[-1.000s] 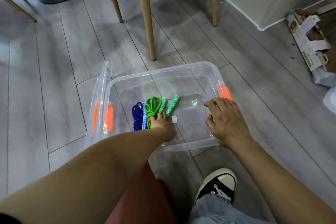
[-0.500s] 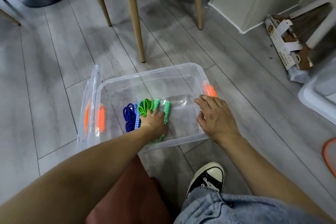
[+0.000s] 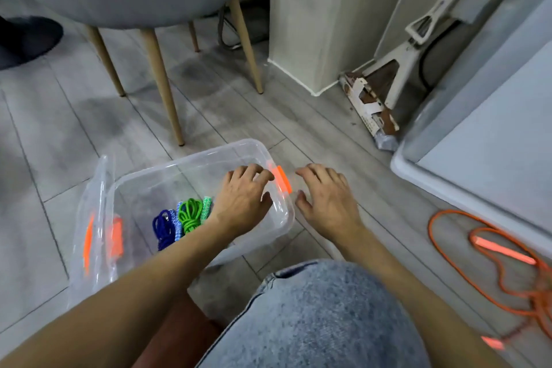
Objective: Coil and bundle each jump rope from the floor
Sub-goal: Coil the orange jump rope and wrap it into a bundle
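Two coiled jump ropes lie inside a clear plastic bin [image 3: 194, 159] on the grey plank floor [image 3: 343, 134]: a blue bundle [image 3: 162, 228] at the left and a green bundle [image 3: 189, 215] touching its right side, each with a patterned handle tucked against it. A third, the orange jump rope [image 3: 504, 251], is uncoiled on the floor well to the right of the bin, its cord in loose loops, with one handle inside them and the other handle [image 3: 492, 342] nearer the person. The left hand [image 3: 243, 203] hovers palm down over the right end of the bin, just right of the green bundle; its fingers [image 3: 248, 170] are relaxed, slightly bent, and hold nothing. The right hand [image 3: 327, 203] hangs over the floor just beside the bin's right wall, next to the orange latch [image 3: 282, 179], its fingers [image 3: 316, 170] spread and empty too. A clear lid [image 3: 95, 218] with orange clips leans against the bin's left side. On the near side a knee in blue denim [image 3: 313, 314] fills the foreground, and on the far side stands a grey chair on a wooden leg [image 3: 162, 84].
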